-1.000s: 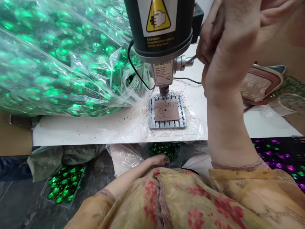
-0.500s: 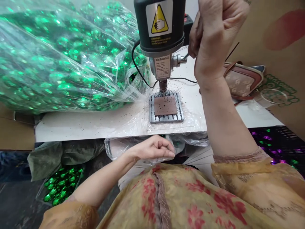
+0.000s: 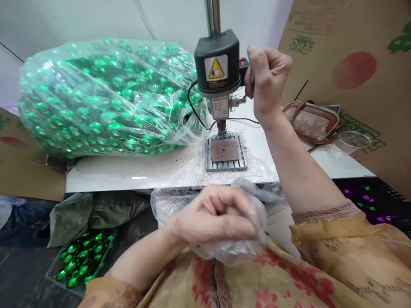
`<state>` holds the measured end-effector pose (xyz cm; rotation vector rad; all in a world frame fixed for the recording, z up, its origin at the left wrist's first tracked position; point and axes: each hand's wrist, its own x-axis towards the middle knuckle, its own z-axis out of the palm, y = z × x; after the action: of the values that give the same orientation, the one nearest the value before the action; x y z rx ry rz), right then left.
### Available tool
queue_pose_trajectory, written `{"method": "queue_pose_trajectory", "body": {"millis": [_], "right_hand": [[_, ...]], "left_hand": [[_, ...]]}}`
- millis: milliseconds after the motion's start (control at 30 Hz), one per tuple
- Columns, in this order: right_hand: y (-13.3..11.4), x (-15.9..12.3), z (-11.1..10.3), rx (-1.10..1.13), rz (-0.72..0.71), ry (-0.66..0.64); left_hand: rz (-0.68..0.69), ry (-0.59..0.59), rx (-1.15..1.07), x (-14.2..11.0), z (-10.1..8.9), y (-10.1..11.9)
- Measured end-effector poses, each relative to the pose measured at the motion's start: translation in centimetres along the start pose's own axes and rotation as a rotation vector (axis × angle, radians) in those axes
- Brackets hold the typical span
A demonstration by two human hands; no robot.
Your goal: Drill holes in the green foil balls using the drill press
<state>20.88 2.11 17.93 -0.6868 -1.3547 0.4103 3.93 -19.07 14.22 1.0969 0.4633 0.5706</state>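
Note:
On the white table stands a mini bench drill [image 3: 218, 66] with a black motor housing and a warning sticker. My right hand [image 3: 269, 81] is closed in a fist around the end of its feed lever at the right side. Under the chuck, a brown square block [image 3: 224, 150] with a small dark hole lies on the slotted metal base [image 3: 226, 166]. Dark shavings are scattered around it. My left hand [image 3: 218, 214] is raised above my lap, thumb and fingers pinched together on a thin clear plastic bag [image 3: 233, 252]. Whether anything small is between the fingertips is hidden.
A large clear bag of shiny green beads [image 3: 109, 102] fills the table's left. To the right are a handbag [image 3: 311, 119], a clear cup [image 3: 355, 141] and a cardboard box [image 3: 340, 42]. A bin of green beads [image 3: 80, 259] is on the floor at left.
My left hand has risen closer to the camera, with plastic gathered at its fingers. My right hand stays at the drill lever. The view has tilted up and shows more of the drill column.

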Motion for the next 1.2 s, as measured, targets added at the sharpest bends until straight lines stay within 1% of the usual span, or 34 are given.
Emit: {"method": "queue_pose_trajectory", "body": {"millis": [33,100,167,200,233,267,300,333,367,400,467,500,533,567,633,700,733,800,867,1000,1067,1200], "right_hand": [[0.0,-0.1,0.0,0.019,-0.011,0.036],[0.0,-0.3,0.1,0.061,-0.030,0.085],[-0.1,-0.7,0.1,0.095,-0.038,0.092],[-0.2,-0.8,0.1,0.111,-0.015,0.115],[-0.3,-1.0,0.1,0.125,0.004,0.124],[-0.4,-1.1,0.1,0.138,0.015,0.132],[-0.5,-1.2,0.1,0.147,0.021,0.136],[-0.6,-1.3,0.1,0.153,0.024,0.135],[-0.7,-1.3,0.1,0.157,0.027,0.135],[-0.8,-1.4,0.1,0.160,0.030,0.134],[-1.1,-1.5,0.1,0.161,0.040,0.134],[-1.2,-1.5,0.1,0.161,0.044,0.134],[-1.4,-1.6,0.2,0.162,0.048,0.134],[-1.4,-1.6,0.2,0.164,0.052,0.135],[-1.5,-1.7,0.2,0.169,0.059,0.137],[-1.5,-1.8,0.2,0.176,0.064,0.140],[-1.5,-1.9,0.2,0.181,0.066,0.142],[-1.4,-1.9,0.2,0.191,0.069,0.144],[-1.4,-2.0,0.3,0.202,0.074,0.146],[-1.4,-2.0,0.3,0.214,0.085,0.150],[-1.3,-2.0,0.3,0.215,0.087,0.150],[-1.2,-2.0,0.2,0.220,0.082,0.144]], "left_hand": [[-0.041,-0.064,0.067,0.0,0.1,-0.4],[-0.157,-0.254,0.230,0.3,-0.2,-1.4],[-0.269,-0.433,0.438,0.6,-1.0,-2.4],[-0.318,-0.495,0.552,0.7,-1.5,-2.7],[-0.351,-0.528,0.663,0.7,-2.1,-2.7],[-0.353,-0.527,0.762,0.6,-2.7,-2.6],[-0.321,-0.493,0.847,0.6,-3.4,-2.2],[-0.259,-0.417,0.920,0.6,-4.1,-1.7],[-0.180,-0.304,0.993,0.7,-5.0,-1.1],[-0.095,-0.163,1.072,0.9,-6.1,-0.4],[0.050,0.116,1.232,2.1,-8.9,1.0],[0.101,0.215,1.311,2.9,-10.6,1.7],[0.137,0.284,1.396,3.9,-12.5,2.4],[0.141,0.335,1.506,5.0,-14.3,3.0],[0.075,0.431,1.786,7.0,-17.7,4.2],[0.000,0.515,1.991,8.5,-20.4,5.2],[-0.022,0.551,2.048,9.1,-21.4,5.7],[-0.044,0.615,2.096,9.7,-22.8,6.3],[-0.069,0.678,2.132,10.1,-23.4,6.9],[-0.204,0.816,2.267,10.4,-23.9,8.1],[-0.243,0.853,2.330,10.3,-24.1,8.8],[-0.177,0.876,2.355,9.1,-24.5,10.2]]}}
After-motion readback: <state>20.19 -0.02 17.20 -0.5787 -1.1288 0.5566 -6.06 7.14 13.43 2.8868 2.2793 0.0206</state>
